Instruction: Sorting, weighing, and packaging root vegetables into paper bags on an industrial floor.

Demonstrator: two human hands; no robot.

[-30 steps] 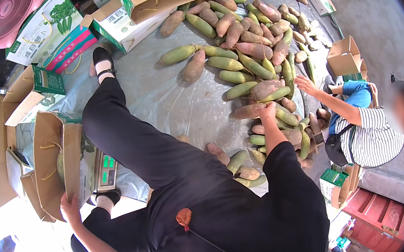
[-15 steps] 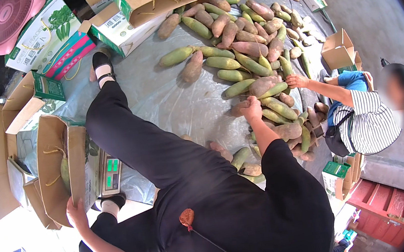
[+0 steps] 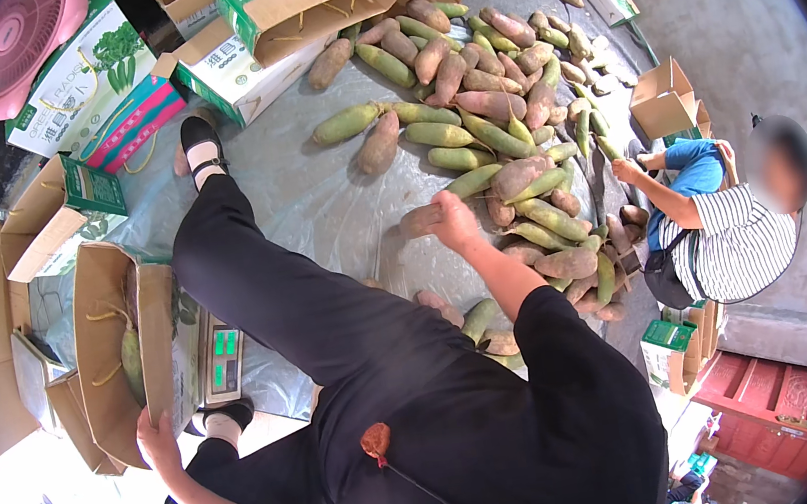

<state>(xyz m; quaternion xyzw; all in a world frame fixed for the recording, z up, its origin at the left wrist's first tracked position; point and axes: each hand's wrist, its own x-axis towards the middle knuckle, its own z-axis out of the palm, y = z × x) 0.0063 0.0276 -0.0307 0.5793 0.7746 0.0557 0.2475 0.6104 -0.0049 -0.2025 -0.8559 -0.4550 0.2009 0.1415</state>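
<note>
My right hand (image 3: pixel 454 226) is closed around a reddish-brown sweet potato (image 3: pixel 418 221), at the left side of a pile of green radishes (image 3: pixel 500 136) and sweet potatoes (image 3: pixel 518 177). My left hand (image 3: pixel 157 439) grips the near edge of an open cardboard box (image 3: pixel 166 316) at the left. Inside that box lies a green radish (image 3: pixel 132 366) beside a looped handle cord. The box sits on a scale with a lit green display (image 3: pixel 224 342).
Several printed cartons (image 3: pixel 245 70) stand at the back left, near a pink fan (image 3: pixel 21 47). A person in a striped top (image 3: pixel 740 241) sits at the right, one hand (image 3: pixel 627 171) on a green radish. Plastic sheeting (image 3: pixel 316 192) covers the floor. My legs stretch between box and pile.
My right hand has moved left, away from the pile, carrying the sweet potato. My left hand stays on the box edge. The other person's hand has drawn back to the right with a green radish.
</note>
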